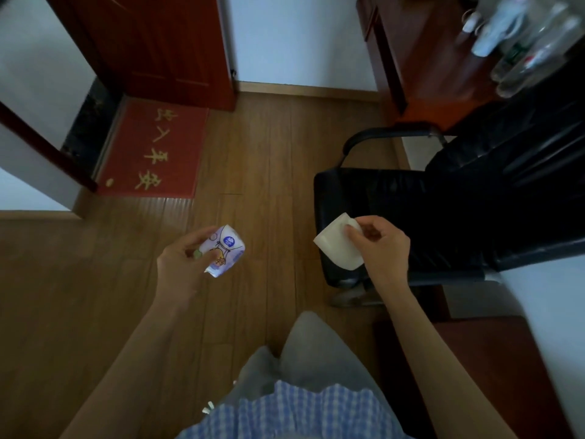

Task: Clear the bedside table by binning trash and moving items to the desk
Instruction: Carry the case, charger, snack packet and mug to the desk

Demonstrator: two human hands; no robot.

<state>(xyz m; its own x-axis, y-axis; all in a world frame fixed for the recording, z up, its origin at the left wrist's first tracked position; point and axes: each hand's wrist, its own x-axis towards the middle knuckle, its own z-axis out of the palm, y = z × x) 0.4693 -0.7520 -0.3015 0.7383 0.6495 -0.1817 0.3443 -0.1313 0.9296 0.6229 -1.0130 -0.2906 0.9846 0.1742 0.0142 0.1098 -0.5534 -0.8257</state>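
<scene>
My left hand [182, 261] grips a small tissue pack [225, 251], pale purple and white with a blue round logo, held out over the wooden floor. My right hand [380, 248] pinches the rim of a white cup [338, 247], tilted, just in front of the black chair seat. A reddish-brown desk [421, 58] stands at the upper right, with several clear plastic bottles [531, 52] blurred on its top. No bin and no bedside table are in view.
A black office chair [443, 201] stands at right, between me and the desk. A red doormat [152, 150] with gold characters lies before a red-brown door [158, 45]. Open wooden floor [269, 160] stretches ahead. A dark red furniture edge [493, 369] is at lower right.
</scene>
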